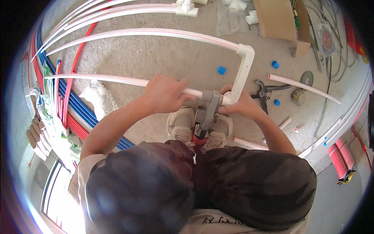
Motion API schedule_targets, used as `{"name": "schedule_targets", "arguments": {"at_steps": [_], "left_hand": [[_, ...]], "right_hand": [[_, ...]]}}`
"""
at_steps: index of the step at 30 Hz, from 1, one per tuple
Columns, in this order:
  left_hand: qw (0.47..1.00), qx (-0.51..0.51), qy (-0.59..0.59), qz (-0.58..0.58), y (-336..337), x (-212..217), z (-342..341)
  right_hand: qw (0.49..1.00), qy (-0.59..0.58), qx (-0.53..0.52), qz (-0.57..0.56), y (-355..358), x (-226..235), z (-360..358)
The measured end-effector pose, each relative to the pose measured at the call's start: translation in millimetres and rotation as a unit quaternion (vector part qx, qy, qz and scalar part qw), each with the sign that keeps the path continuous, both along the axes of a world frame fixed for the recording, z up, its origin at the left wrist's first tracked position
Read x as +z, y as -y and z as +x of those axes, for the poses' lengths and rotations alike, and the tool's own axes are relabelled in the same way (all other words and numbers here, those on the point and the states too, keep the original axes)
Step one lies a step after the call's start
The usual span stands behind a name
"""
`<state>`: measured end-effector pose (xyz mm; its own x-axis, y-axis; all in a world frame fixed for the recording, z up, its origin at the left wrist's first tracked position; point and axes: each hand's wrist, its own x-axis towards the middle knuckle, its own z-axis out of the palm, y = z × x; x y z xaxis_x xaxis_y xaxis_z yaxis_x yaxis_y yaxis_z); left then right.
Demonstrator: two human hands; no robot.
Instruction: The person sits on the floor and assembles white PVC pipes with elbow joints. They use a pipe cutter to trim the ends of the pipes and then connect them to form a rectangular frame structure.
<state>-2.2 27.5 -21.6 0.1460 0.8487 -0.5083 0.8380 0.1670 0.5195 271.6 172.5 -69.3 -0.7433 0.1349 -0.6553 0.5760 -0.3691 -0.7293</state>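
Gripping a long white pipe (pixel 117 80) from above, the left hand (pixel 163 94) has its grip wrapped shut around it just left of a grey welding tool (pixel 206 111) standing between the person's shoes (pixel 183 124). On the tool's right, the right hand (pixel 241 104) closes its grip on a short white pipe section (pixel 242 76) that rises to an elbow fitting (pixel 246 50). Rough concrete floor (pixel 156 54) carries everything: bundled red and blue tubes (pixel 80 117) to the left, pipe cutters (pixel 265 91) and blue caps (pixel 221 70) to the right, a cardboard box (pixel 278 19) at the far side.
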Motion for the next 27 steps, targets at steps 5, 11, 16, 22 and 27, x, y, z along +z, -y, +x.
{"name": "schedule_targets", "arguments": {"at_steps": [5, 11, 16, 22, 27], "left_hand": [[0.998, 0.005, 0.020, 0.058, 11.7, -5.2, -4.0], [0.997, 0.011, -0.006, 0.072, 18.8, -10.1, -0.3], [0.999, 0.013, -0.018, 0.033, 14.8, -13.3, 0.5], [0.998, 0.008, 0.008, 0.061, 14.0, -12.9, -7.1], [0.995, 0.064, -0.056, 0.057, 46.1, -19.8, -74.2]], "right_hand": [[0.990, 0.056, -0.098, -0.086, -4.6, 13.1, 8.8], [0.995, 0.066, -0.065, -0.047, 1.4, 20.3, 4.0], [0.996, 0.054, -0.066, -0.020, 1.0, 8.4, 12.8], [0.995, 0.054, -0.065, -0.047, -2.1, 5.3, 13.2], [0.992, 0.053, -0.077, -0.079, -5.9, 1.5, 30.8]]}}
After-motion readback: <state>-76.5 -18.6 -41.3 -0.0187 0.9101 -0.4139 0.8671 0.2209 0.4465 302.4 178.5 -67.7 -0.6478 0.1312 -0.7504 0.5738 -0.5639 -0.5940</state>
